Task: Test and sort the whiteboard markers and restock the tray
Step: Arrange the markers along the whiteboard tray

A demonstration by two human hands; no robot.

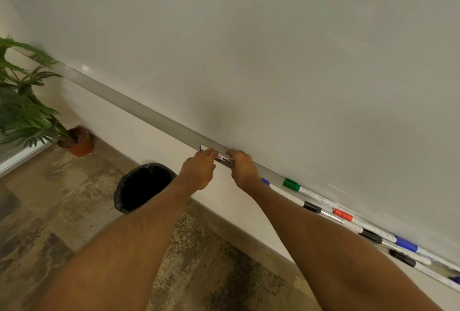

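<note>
Both forearms are stretched toward the tray (159, 114). One marker (219, 157) is pinched between the left hand (198, 170) and right hand (242, 167), level along the tray's edge, fingers closed on it.

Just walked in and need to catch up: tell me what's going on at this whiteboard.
A person holds one marker in both hands at the whiteboard tray, left hand and right hand each gripping an end. More capped markers, green, red, black and blue, lie along the tray to the right. A black bin stands on the floor just below. The board shows no writing.
</note>
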